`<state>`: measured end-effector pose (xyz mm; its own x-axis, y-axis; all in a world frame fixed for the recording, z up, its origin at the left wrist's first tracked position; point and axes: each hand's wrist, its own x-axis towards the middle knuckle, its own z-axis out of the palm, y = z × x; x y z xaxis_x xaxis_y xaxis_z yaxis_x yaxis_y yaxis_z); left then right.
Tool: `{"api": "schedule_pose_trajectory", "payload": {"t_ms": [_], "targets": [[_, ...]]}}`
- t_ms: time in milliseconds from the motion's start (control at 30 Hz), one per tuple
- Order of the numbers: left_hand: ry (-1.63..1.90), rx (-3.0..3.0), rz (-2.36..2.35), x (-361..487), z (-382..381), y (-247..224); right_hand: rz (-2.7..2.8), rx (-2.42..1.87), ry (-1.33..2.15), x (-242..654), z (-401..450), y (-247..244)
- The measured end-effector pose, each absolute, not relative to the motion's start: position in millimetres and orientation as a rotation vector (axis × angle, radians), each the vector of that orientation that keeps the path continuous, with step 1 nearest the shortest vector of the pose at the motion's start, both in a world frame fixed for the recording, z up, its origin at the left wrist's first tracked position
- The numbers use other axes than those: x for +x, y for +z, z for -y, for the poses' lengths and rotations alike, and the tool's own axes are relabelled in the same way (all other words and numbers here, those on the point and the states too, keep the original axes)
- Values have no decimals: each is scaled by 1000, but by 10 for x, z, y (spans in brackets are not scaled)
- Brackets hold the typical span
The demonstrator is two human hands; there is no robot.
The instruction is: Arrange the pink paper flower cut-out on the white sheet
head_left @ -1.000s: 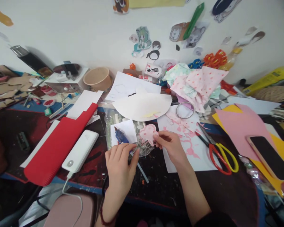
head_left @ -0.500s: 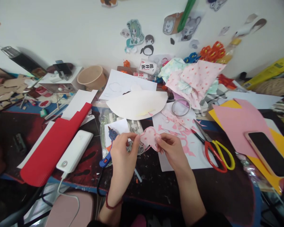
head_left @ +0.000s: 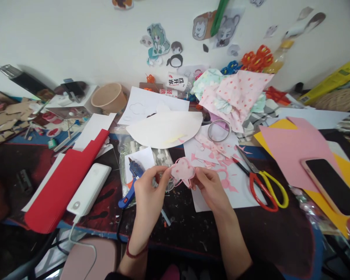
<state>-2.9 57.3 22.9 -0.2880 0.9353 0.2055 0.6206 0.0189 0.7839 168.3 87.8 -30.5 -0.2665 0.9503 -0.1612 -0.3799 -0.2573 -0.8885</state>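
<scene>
Taking the pink cutout [head_left: 183, 171] as the fixed mark, the far left holds a stack of red paper [head_left: 66, 182] lying slantwise, well apart from the cutout, with a white power bank [head_left: 89, 189] resting along its right edge. Closer in, just left of the cutout, a blue glue gun [head_left: 133, 178] lies partly on a small white square of paper [head_left: 137, 160]. The left hand [head_left: 148, 194] comes next — its thumb and fingers are pinched together on the cutout's left edge, the rest of the hand loosely curled. The cutout itself, a small pink spotted shape, sits lifted a little above the dark table [head_left: 192, 229], held between both hands. Behind it lies a big white half-round sheet [head_left: 166, 128]. The right hand [head_left: 211, 186] grips the cutout's right edge with fingertips closed on it, the fingers bent inward. Beneath that hand, and right of the cutout, lies a white sheet with pink scraps [head_left: 221, 182] on it. Further right rest scissors [head_left: 262, 182] with red and yellow handles — blades pointing back towards the wall. Far right of the cutout a phone [head_left: 332, 186] lies face up on pink and yellow paper [head_left: 291, 147].
</scene>
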Motion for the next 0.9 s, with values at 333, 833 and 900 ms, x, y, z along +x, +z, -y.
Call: {"api": "schedule_pose_trajectory", "payload": {"t_ms": [333, 833, 900], "targets": [[1233, 1573, -2023, -22, -583, 246, 928, -1061, 1607, 1678, -875, -340], [674, 2624, -2261, 508, -573, 157, 1017, -1158, 1435, 1647, -846, -243], [679, 2604, -2240, 576, -572, 136, 1011, -1160, 1439, 1650, -846, -241]]}}
